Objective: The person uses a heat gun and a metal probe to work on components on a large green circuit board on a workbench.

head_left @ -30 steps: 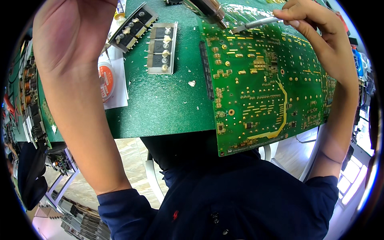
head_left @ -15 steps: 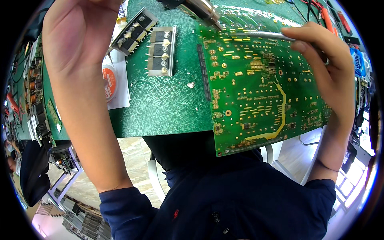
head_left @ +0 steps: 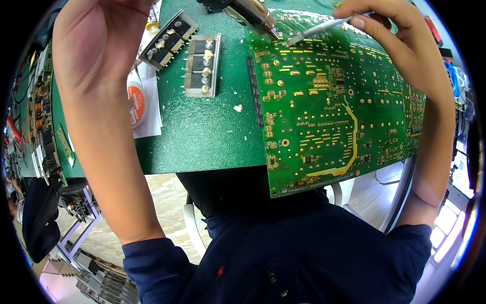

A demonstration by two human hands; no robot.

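My right hand (head_left: 400,48) grips a slim metal tool (head_left: 319,29) whose flat tip touches or hovers just over the large green circuit board (head_left: 319,147). Just left of that tip, a metal nozzle (head_left: 260,23) of a dark-bodied heat tool angles down toward the board from the top. My left hand (head_left: 98,38) is raised at the upper left, palm visible, fingers out of frame, so what it holds is hidden. Between hand and board lie two metal plates with black components, one tilted (head_left: 167,39), one straighter (head_left: 201,66).
An orange-labelled spool (head_left: 136,104) lies on white paper (head_left: 152,121) on the green mat (head_left: 197,147). A yellow tube (head_left: 152,20) is behind. Assorted boards and parts (head_left: 40,121) crowd the left, with red leads (head_left: 14,131). A chair (head_left: 192,228) is below the table edge.
My right hand and tool dipped rightward and down half a second ago and are now raised again, tip near the nozzle. The board appears slightly farther left in view.
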